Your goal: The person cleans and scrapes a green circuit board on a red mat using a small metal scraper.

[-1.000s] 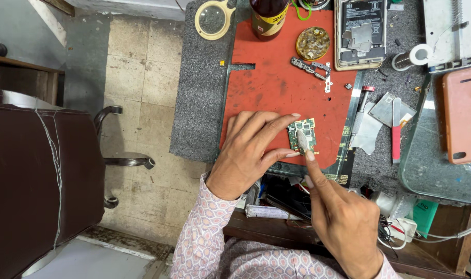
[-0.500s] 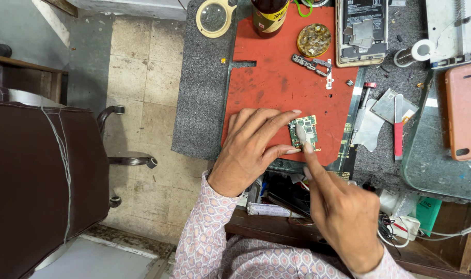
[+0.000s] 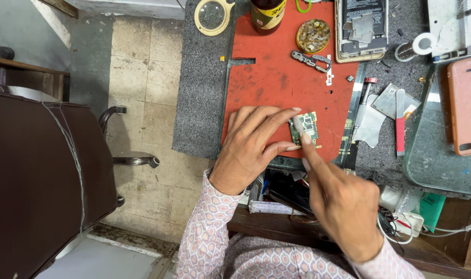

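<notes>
Electronics repair bench, red work mat (image 3: 277, 77), opened phone (image 3: 360, 28), solder spool (image 3: 413, 47), circuit board (image 3: 308, 126)
</notes>
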